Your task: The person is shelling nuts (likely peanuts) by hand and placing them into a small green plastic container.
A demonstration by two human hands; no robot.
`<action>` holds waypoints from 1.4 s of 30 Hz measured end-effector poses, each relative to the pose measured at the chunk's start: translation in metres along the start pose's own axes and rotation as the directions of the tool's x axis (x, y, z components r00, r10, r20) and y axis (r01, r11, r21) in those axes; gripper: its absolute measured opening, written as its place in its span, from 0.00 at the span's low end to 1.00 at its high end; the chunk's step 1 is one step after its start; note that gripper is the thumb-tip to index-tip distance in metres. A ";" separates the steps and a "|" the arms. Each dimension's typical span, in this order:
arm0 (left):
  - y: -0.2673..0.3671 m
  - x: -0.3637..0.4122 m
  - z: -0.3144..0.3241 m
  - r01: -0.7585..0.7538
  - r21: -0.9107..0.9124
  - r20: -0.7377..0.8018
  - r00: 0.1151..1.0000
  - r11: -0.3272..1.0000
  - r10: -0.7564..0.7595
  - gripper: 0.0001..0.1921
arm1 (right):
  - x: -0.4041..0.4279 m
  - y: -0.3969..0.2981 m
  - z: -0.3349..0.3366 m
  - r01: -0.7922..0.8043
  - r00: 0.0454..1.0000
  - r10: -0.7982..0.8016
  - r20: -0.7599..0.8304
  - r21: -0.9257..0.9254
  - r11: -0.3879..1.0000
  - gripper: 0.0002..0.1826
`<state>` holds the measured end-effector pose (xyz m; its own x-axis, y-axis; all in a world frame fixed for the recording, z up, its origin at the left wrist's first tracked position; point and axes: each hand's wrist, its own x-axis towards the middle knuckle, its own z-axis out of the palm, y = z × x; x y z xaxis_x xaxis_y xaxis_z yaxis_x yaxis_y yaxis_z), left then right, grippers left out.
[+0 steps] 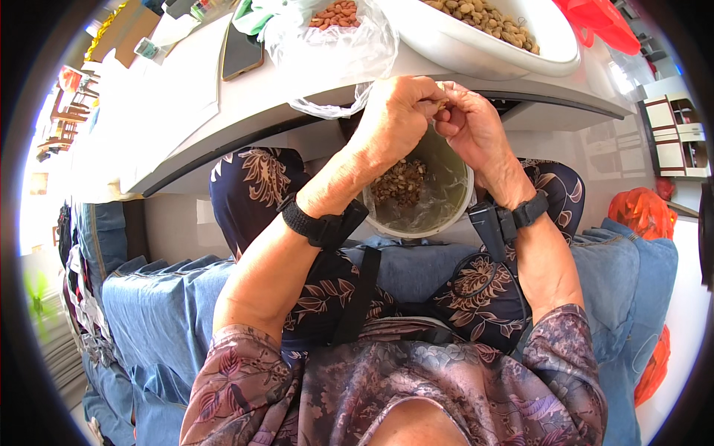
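Observation:
My left hand (393,114) and my right hand (474,122) meet fingertip to fingertip over the table's front edge. Pinched between them is a small tan peanut in its shell (442,102), mostly covered by my fingers. Beneath the hands, between my knees, stands a round bin (446,214) lined with clear plastic, with broken peanut shells (403,184) inside. On the table lies a clear plastic bag (334,58) of shelled reddish peanuts (336,15). Right of it, a white basin (474,53) contains unshelled peanuts (491,22).
The pale table (268,92) curves across in front of me. A smartphone (243,53), white paper (184,95) and a small jar (146,48) rest on its left part. A red bag (605,25) is beyond the basin. I sit on a blue denim-covered sofa (167,295).

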<state>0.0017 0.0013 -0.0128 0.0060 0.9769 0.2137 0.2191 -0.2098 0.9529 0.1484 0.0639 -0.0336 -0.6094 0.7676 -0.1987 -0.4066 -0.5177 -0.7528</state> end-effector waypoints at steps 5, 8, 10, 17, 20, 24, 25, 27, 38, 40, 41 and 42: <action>-0.007 -0.001 0.002 -0.151 0.214 -0.021 0.987 0.965 0.159 0.07 | 0.003 0.003 -0.005 -0.046 0.999 0.046 -0.004 0.043 0.998 0.09; -0.008 -0.002 0.001 -0.208 0.235 -0.018 0.976 0.950 0.218 0.07 | 0.003 0.004 -0.007 -0.065 0.998 0.065 0.007 0.066 0.996 0.09; -0.010 -0.002 0.002 -0.242 0.309 -0.021 0.965 0.920 0.261 0.08 | 0.004 0.007 -0.009 -0.070 0.998 0.069 0.014 0.086 0.994 0.09; -0.017 -0.001 0.005 -0.434 0.569 0.046 0.865 0.698 0.500 0.12 | 0.005 0.013 -0.012 -0.078 0.997 0.078 0.005 0.129 0.989 0.08; -0.016 -0.001 0.007 -0.414 0.560 0.026 0.875 0.718 0.484 0.16 | 0.006 0.013 -0.017 -0.090 0.996 0.086 0.035 0.145 0.985 0.08; -0.017 -0.002 0.009 -0.386 0.531 0.020 0.895 0.754 0.445 0.12 | 0.005 0.013 -0.017 -0.100 0.995 0.102 -0.008 0.130 0.986 0.08; -0.018 -0.002 0.010 -0.349 0.473 -0.005 0.917 0.809 0.399 0.09 | 0.004 0.013 -0.016 -0.098 0.995 0.100 -0.006 0.131 0.986 0.08; -0.018 -0.002 0.010 -0.312 0.413 -0.024 0.935 0.856 0.353 0.06 | 0.000 0.012 -0.013 -0.091 0.994 0.096 -0.047 0.092 0.992 0.08; -0.021 -0.002 0.018 -0.339 0.517 0.050 0.929 0.786 0.368 0.05 | -0.010 0.014 -0.005 -0.063 0.989 0.066 -0.129 0.024 0.998 0.07; -0.025 -0.001 0.017 -0.342 0.545 0.050 0.925 0.765 0.377 0.04 | -0.011 0.016 -0.004 -0.061 0.986 0.066 -0.151 0.039 0.997 0.07; -0.028 0.000 0.016 -0.358 0.526 0.039 0.916 0.772 0.398 0.05 | -0.011 0.017 -0.004 -0.059 0.986 0.066 -0.154 0.050 0.997 0.08; -0.023 0.001 0.017 -0.376 0.503 0.029 0.907 0.778 0.420 0.06 | -0.012 0.017 -0.005 -0.055 0.985 0.064 -0.160 0.060 0.997 0.08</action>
<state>0.0128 0.0080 -0.0384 0.1253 0.7993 0.5877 0.6588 -0.5099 0.5531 0.1524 0.0481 -0.0474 -0.5171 0.7833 -0.3450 -0.4124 -0.5812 -0.7015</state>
